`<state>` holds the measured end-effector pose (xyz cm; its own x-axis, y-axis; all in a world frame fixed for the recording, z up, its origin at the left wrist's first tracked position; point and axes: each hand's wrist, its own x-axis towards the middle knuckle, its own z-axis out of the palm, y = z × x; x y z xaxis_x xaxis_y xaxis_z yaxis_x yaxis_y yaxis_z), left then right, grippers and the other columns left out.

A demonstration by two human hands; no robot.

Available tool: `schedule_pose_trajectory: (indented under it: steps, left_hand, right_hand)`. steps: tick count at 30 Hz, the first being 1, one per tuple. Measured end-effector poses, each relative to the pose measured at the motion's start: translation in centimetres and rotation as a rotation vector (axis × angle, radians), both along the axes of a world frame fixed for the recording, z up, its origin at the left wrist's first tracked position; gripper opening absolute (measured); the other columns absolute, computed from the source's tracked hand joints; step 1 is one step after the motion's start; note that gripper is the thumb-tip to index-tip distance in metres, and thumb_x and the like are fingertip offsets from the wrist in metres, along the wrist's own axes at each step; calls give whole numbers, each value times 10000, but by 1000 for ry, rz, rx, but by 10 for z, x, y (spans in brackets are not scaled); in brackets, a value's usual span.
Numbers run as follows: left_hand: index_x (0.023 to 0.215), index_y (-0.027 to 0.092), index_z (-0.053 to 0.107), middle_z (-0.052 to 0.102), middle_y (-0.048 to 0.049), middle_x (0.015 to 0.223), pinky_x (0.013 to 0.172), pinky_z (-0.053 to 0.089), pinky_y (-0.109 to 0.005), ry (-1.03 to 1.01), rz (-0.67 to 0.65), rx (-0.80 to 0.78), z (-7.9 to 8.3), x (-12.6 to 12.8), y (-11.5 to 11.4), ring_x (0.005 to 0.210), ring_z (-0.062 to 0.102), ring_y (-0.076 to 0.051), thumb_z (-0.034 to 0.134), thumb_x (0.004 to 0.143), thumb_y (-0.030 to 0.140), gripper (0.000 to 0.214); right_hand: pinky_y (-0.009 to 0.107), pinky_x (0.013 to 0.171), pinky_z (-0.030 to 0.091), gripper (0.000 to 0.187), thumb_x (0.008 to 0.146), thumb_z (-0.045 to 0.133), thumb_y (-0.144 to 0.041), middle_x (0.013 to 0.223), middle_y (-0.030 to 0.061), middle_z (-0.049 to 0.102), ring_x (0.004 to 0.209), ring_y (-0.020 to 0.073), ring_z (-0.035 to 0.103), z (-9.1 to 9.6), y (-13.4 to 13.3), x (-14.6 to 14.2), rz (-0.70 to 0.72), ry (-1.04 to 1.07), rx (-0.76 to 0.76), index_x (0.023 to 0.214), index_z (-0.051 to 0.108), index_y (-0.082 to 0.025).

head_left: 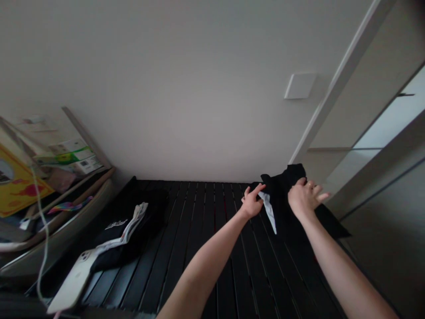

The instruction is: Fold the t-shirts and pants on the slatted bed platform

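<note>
A black garment (282,190) with a white patch (268,212) is held up above the right end of a black slatted surface (195,239). My left hand (254,201) is at its left edge, fingertips closed on the cloth beside the white patch. My right hand (303,197) pinches its upper right part, with the outer fingers spread away. The lower part of the garment hangs dark against the slats, so its outline there is hard to make out.
On the left lies a folded black garment (116,223) with white lettering and a grey-white piece. Close by is a white phone (71,283) with a pale cable (44,235). A bag-like container (76,221) holds several packages. A white wall plate (300,85) sits on the wall.
</note>
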<state>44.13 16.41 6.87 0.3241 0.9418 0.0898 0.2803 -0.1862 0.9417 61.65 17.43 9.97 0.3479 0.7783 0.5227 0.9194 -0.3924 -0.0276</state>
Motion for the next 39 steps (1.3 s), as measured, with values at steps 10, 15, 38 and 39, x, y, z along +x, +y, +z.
schedule_pose_trajectory:
  steps: [10, 15, 38, 39]
  left_hand:
    - [1231, 329, 593, 581, 5, 1321, 1076, 265, -538, 226, 261, -121, -73, -76, -57, 1341, 321, -285, 474, 702, 56, 607]
    - [1172, 328, 607, 563, 3, 1337, 1079, 240, -521, 321, 412, -98, -89, -138, -82, 1358, 278, -270, 464, 711, 27, 568]
    - [885, 124, 629, 684, -155, 902, 839, 340, -482, 1242, 1253, -285, -22, -434, -146, 944, 596, -314, 354, 836, 85, 282]
    - [917, 123, 621, 680, -154, 919, 857, 332, -488, 1249, 1257, -269, -20, -431, -146, 954, 595, -308, 337, 846, 86, 295]
  right_hand:
    - [519, 1068, 223, 524, 948, 353, -368, 1544, 155, 273, 1420, 298, 179, -147, -71, -125, 429, 102, -489, 1419, 414, -146]
    - [535, 1110, 180, 581, 959, 288, -435, 1560, 152, 226, 1437, 285, 177, -179, -100, -176, 554, 209, -484, 1455, 356, -139]
    - [513, 1145, 132, 623, 943, 274, -458, 1565, 125, 220, 1422, 294, 234, -190, -112, -190, 613, 231, -403, 1472, 325, -134]
    - [513, 1144, 134, 623, 943, 272, -456, 1563, 128, 223, 1420, 295, 239, -190, -112, -190, 613, 228, -399, 1471, 327, -130]
